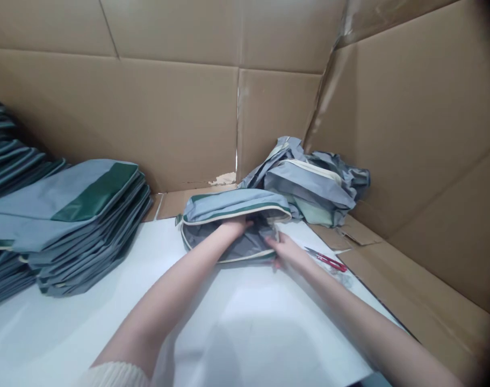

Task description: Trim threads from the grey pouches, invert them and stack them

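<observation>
Folded stack (79,215) left of open bag (232,226), heap (313,188) behind-right

Two arms enter from the bottom edge, both bare from the wrist up to well past the elbow. The left arm ends at the lower edge in a cream ribbed knit sleeve cuff (114,375), thick and soft-looking, pushed high up the arm. No sleeve shows on the right arm. The left hand (233,226) and right hand (288,251) are ungloved, with no ring, watch or bracelet visible.
</observation>
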`<state>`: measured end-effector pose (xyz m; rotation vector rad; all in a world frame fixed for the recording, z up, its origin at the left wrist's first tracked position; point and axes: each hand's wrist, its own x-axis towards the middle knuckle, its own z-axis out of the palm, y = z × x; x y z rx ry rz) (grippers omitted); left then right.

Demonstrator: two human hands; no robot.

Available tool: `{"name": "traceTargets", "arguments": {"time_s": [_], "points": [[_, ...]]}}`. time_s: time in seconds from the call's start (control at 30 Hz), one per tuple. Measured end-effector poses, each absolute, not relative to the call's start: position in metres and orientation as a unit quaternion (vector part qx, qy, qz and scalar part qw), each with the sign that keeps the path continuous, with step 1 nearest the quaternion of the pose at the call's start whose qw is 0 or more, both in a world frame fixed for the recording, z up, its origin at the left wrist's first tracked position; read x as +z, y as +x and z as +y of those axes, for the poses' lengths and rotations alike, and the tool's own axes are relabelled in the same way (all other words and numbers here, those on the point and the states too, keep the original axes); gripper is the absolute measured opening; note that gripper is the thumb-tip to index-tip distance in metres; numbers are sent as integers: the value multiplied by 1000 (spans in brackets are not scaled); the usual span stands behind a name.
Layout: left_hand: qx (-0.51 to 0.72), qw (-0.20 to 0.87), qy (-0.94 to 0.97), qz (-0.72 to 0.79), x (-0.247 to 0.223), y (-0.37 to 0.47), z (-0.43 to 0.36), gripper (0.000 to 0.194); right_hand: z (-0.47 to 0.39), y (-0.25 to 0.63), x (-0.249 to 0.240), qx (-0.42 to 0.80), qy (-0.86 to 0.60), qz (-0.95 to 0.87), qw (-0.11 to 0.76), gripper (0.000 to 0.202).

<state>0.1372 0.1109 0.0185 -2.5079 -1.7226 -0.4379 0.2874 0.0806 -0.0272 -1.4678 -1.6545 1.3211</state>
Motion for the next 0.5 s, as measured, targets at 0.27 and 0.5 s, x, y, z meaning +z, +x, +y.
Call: {"name": "traceTargets", "arguments": {"time_s": [0.27,0.5], "points": [[-129,186,-764,-604,6,68,10,35,102,303,-25,513,-549,-622,220,29],[-159,231,-718,-637,17,21,43,19,61,305,9,116,-623,-767,97,23]]}}
